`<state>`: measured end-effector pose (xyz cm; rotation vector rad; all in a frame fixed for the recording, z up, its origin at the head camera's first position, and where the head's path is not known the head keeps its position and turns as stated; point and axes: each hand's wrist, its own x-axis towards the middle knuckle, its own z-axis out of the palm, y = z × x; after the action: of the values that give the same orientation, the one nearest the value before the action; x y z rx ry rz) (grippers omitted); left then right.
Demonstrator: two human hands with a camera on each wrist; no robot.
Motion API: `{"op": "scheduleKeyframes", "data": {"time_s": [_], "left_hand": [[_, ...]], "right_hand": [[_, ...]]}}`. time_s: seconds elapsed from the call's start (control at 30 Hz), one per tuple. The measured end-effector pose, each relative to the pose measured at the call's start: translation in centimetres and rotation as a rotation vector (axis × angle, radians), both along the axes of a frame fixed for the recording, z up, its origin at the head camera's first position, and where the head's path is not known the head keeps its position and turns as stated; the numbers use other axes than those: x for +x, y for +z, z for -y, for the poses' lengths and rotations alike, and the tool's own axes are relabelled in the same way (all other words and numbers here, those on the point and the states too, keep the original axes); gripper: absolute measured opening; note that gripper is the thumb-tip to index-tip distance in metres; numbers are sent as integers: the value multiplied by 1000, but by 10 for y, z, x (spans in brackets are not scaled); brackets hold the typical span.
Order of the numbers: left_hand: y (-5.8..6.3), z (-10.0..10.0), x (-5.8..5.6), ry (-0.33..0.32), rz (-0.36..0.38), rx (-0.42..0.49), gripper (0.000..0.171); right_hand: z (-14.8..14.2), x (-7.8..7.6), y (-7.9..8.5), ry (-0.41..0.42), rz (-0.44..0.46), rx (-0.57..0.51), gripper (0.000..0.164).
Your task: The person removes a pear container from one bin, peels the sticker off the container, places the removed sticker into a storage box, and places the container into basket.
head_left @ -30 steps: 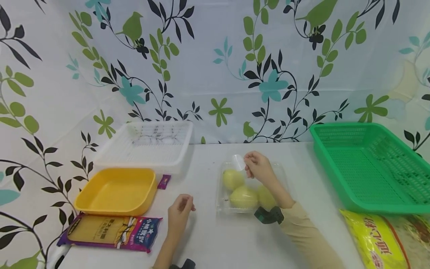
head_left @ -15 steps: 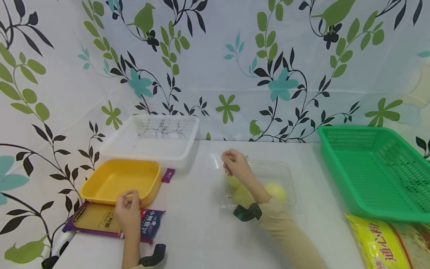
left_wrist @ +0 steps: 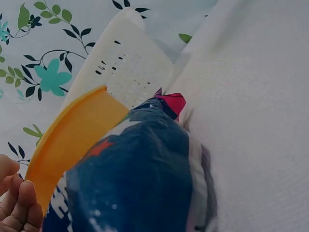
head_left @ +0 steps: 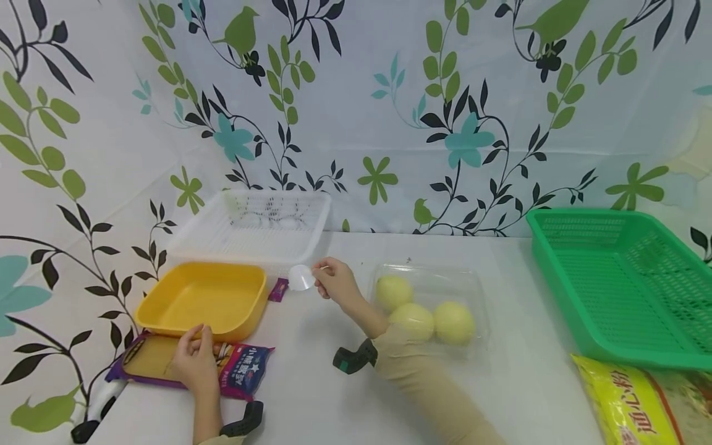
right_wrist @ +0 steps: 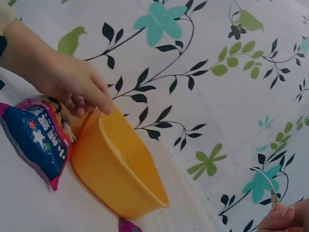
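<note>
My right hand (head_left: 340,285) pinches a small clear round plastic piece (head_left: 301,278), held out just right of a little purple packet (head_left: 279,289). Edge-on in the right wrist view, that piece (right_wrist: 273,196) shows as a thin curved line. My left hand (head_left: 196,363) hovers with loosely curled fingers over a pasta bag (head_left: 245,372), its fingertips near the front rim of a yellow basin (head_left: 203,300). In the left wrist view its fingers (left_wrist: 26,205) hold nothing visible. A clear plastic box (head_left: 436,275) with several pale yellow round fruits (head_left: 412,321) lies right of my right hand.
Behind the yellow basin stands a white perforated basket (head_left: 245,247). On the far right is a green basket (head_left: 606,290), with a yellow noodle bag (head_left: 625,395) in front of it. A leaf-patterned cloth (head_left: 356,93) hangs along the back edge of the white table.
My right hand has carried the clear piece leftward from above the fruit box, uncovering the fruits. My left hand has moved left from the open table to the pasta bag.
</note>
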<state>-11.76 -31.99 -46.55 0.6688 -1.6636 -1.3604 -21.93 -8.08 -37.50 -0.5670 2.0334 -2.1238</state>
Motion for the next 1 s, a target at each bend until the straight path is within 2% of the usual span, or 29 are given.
{"op": "scheduleKeyframes", "data": {"time_s": [0.07, 0.17, 0.3, 0.4, 0.47, 0.6, 0.87, 1.0], "left_hand": [[3, -1, 2, -18, 15, 0, 29], [4, -1, 3, -43, 23, 17, 29], [-1, 1, -1, -94, -37, 143, 30], [-1, 1, -3, -112, -88, 253, 29], [0, 1, -2, -117, -102, 294, 27], [1, 3, 1, -119, -124, 331, 20], [-6, 2, 2, -107, -127, 411, 17], [-6, 1, -3, -124, -159, 429, 21]], "right_hand": [[9, 7, 5, 5, 10, -8, 12], [24, 7, 4, 15, 52, -23, 13], [44, -8, -10, 26, 122, -29, 9], [56, -13, -11, 23, 134, -6, 7], [65, -14, -11, 19, 135, 8, 7], [86, -11, -18, 37, 129, 38, 7], [114, 4, -49, 2, 188, 42, 9], [117, 2, -53, -13, 184, 40, 12]]}}
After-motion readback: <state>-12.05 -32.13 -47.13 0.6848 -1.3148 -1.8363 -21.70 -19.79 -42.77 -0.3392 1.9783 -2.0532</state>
